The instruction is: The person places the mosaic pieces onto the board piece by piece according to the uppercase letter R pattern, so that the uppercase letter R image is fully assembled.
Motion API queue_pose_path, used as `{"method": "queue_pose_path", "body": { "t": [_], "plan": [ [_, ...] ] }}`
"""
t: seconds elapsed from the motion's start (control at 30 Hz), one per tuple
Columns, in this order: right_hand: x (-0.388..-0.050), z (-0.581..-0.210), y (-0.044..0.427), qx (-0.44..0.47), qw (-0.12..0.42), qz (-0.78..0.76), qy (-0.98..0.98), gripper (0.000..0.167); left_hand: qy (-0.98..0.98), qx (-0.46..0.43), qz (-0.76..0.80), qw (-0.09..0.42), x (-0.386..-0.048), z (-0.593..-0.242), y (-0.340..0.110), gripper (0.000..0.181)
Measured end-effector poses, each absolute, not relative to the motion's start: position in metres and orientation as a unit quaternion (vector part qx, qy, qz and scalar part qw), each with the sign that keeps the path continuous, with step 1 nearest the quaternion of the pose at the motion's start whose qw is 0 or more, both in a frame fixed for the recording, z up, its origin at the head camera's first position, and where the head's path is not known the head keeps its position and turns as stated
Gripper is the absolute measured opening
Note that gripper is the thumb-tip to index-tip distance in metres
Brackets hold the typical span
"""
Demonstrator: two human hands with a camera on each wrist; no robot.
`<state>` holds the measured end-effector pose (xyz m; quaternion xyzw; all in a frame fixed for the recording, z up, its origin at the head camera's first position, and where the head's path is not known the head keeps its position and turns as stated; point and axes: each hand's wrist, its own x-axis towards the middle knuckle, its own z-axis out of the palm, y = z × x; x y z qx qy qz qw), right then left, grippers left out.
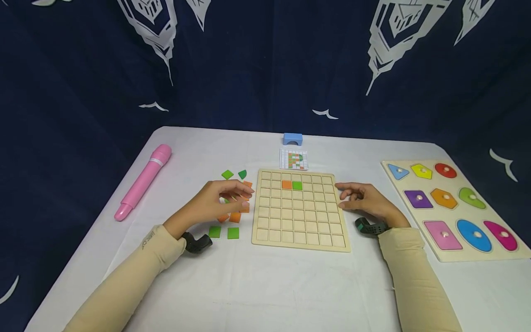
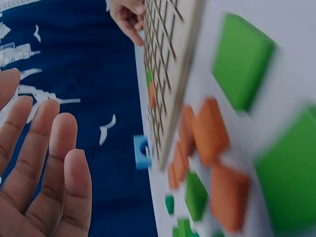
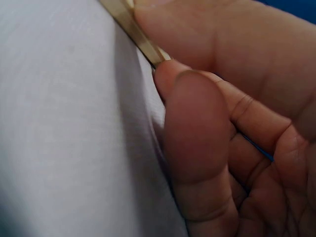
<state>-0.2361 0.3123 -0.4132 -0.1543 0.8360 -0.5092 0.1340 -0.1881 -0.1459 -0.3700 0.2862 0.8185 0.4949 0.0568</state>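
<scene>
A wooden grid board [image 1: 300, 214] lies flat in the middle of the table, with an orange square tile [image 1: 287, 184] and a green square tile [image 1: 297, 185] side by side in one of its upper rows. My left hand [image 1: 221, 198] hovers over loose orange and green tiles [image 1: 235, 217] left of the board. Its fingers [image 2: 63, 153] are loosely extended and hold nothing in the left wrist view. With thumb and fingers at the board's right edge, my right hand [image 1: 369, 200] holds it; the fingers [image 3: 197, 128] look curled beside that edge in the right wrist view.
Behind the board, a pattern card [image 1: 293, 159] leans near a blue arch block [image 1: 292, 139]. A pink microphone-shaped stick [image 1: 143, 182] lies at the left. To the right sits a shape puzzle board [image 1: 445, 216] with knobbed pieces. A dark patterned curtain [image 1: 265, 64] hangs behind the table.
</scene>
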Motion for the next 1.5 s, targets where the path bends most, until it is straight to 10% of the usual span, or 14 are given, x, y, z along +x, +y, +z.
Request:
{"method": "queue_pose_path", "body": {
  "t": [0.7, 1.5],
  "plan": [
    [-0.236, -0.414, 0.311, -0.162, 0.128, -0.516, 0.831, 0.062, 0.852, 0.191, 0.488, 0.017, -0.188, -0.381, -0.238, 0.03],
    [-0.236, -0.415, 0.312, -0.167, 0.125, -0.511, 0.833, 0.062, 0.897, 0.181, 0.382, 0.126, -0.191, -0.389, -0.269, 0.037]
  ]
}}
